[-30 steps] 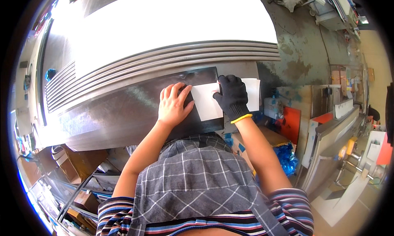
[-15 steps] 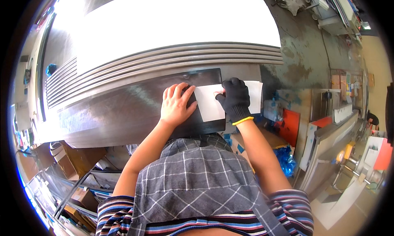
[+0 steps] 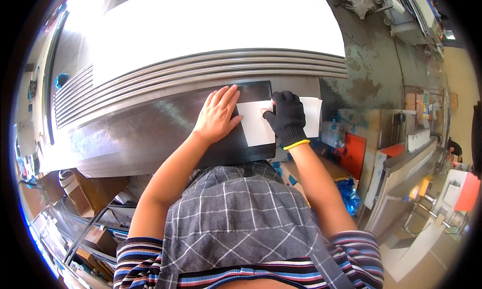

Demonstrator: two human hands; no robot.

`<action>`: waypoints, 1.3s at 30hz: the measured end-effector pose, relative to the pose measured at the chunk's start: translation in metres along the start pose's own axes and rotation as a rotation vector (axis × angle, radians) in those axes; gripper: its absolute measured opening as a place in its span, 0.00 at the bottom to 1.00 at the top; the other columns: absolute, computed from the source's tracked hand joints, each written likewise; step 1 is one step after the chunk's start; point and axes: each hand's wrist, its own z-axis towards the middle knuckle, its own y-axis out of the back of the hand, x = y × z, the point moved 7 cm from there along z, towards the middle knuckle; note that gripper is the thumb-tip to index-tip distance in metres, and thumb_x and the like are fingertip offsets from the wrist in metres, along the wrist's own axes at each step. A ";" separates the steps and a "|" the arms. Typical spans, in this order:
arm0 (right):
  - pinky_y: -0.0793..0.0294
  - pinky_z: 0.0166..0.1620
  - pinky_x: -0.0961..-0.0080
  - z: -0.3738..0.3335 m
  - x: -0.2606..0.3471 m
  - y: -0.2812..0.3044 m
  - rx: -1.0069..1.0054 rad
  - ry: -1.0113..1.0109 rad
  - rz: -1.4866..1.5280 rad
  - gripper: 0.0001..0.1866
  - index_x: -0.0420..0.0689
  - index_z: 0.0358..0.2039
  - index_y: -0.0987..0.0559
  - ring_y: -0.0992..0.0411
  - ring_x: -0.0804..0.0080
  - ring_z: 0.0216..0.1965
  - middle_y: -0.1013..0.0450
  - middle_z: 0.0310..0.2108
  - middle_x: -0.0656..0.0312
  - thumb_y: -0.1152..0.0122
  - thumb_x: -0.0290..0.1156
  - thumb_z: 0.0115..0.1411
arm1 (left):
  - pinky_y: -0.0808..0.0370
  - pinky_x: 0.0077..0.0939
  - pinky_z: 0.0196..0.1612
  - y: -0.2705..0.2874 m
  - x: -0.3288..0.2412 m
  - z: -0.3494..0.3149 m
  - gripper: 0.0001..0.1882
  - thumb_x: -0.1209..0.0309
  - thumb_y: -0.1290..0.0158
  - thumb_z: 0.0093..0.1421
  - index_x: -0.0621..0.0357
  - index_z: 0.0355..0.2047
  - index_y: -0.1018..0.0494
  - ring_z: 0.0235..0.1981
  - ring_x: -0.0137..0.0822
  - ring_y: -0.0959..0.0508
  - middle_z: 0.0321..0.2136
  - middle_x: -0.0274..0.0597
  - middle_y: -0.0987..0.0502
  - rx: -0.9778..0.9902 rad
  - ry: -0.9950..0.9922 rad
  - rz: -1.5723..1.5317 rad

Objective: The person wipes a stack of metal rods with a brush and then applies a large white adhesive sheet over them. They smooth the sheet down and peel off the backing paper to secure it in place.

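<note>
My bare left hand [image 3: 219,114] lies flat on a dark metal plate [image 3: 165,123], fingers stretched out. Its thumb reaches the left edge of a white sheet [image 3: 255,128]. On that sheet rests my right hand [image 3: 288,114], in a black glove with a yellow cuff. Those fingers are curled, with bare skin showing near the thumb side; what they hold, if anything, is hidden beneath. The sheet lies across the right end of the dark plate and sticks out to the right of the glove.
Beyond the plate run several parallel metal bars [image 3: 216,68], with a large bright white sheet [image 3: 216,28] behind them. To the right stand an orange-red panel [image 3: 353,156] and crumpled blue plastic [image 3: 348,192]. A metal-framed rack [image 3: 83,244] with boxes is at the lower left.
My left hand has slid slightly away from me, and its bent fingers have straightened out flat. The right hand and the small white sheet stay almost in place.
</note>
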 end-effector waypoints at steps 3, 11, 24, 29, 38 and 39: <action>0.30 0.42 0.60 0.000 0.001 0.003 -0.052 0.015 0.015 0.19 0.48 0.35 0.25 0.30 0.55 0.39 0.29 0.33 0.58 0.30 0.42 0.46 | 0.47 0.42 0.68 -0.005 0.003 0.003 0.35 0.57 0.47 0.59 0.62 0.62 0.39 0.66 0.45 0.44 0.65 0.46 0.42 0.009 -0.011 0.025; 0.27 0.41 0.63 0.010 -0.003 -0.002 0.033 -0.026 -0.100 0.12 0.48 0.33 0.21 0.27 0.58 0.38 0.25 0.34 0.57 0.32 0.37 0.50 | 0.51 0.41 0.69 -0.010 0.002 -0.001 0.35 0.56 0.49 0.62 0.60 0.65 0.43 0.70 0.42 0.49 0.68 0.46 0.47 0.007 -0.009 0.058; 0.28 0.41 0.61 0.009 -0.006 0.002 -0.037 0.064 -0.043 0.07 0.48 0.29 0.22 0.28 0.58 0.38 0.27 0.32 0.59 0.35 0.32 0.49 | 0.52 0.41 0.70 -0.006 -0.005 -0.001 0.36 0.58 0.48 0.61 0.57 0.66 0.46 0.70 0.42 0.50 0.68 0.46 0.48 0.003 -0.049 0.108; 0.28 0.40 0.61 0.016 -0.005 -0.001 0.048 0.120 -0.048 0.07 0.47 0.30 0.22 0.27 0.59 0.37 0.26 0.33 0.58 0.36 0.35 0.51 | 0.54 0.41 0.70 -0.020 -0.016 0.018 0.36 0.57 0.51 0.63 0.59 0.67 0.48 0.70 0.42 0.51 0.69 0.46 0.48 0.126 -0.184 -0.001; 0.29 0.38 0.57 -0.082 0.048 -0.039 0.342 0.290 -0.090 0.09 0.46 0.30 0.24 0.28 0.54 0.36 0.27 0.32 0.54 0.44 0.38 0.55 | 0.57 0.41 0.71 -0.020 -0.015 0.030 0.36 0.52 0.58 0.66 0.61 0.67 0.49 0.71 0.43 0.53 0.69 0.47 0.50 0.158 -0.187 -0.087; 0.29 0.38 0.57 -0.100 0.066 -0.034 0.608 0.388 -0.027 0.10 0.46 0.30 0.24 0.27 0.54 0.35 0.27 0.32 0.53 0.43 0.39 0.54 | 0.57 0.41 0.71 -0.016 -0.010 0.032 0.36 0.52 0.59 0.66 0.61 0.67 0.49 0.71 0.44 0.53 0.69 0.48 0.49 0.162 -0.177 -0.203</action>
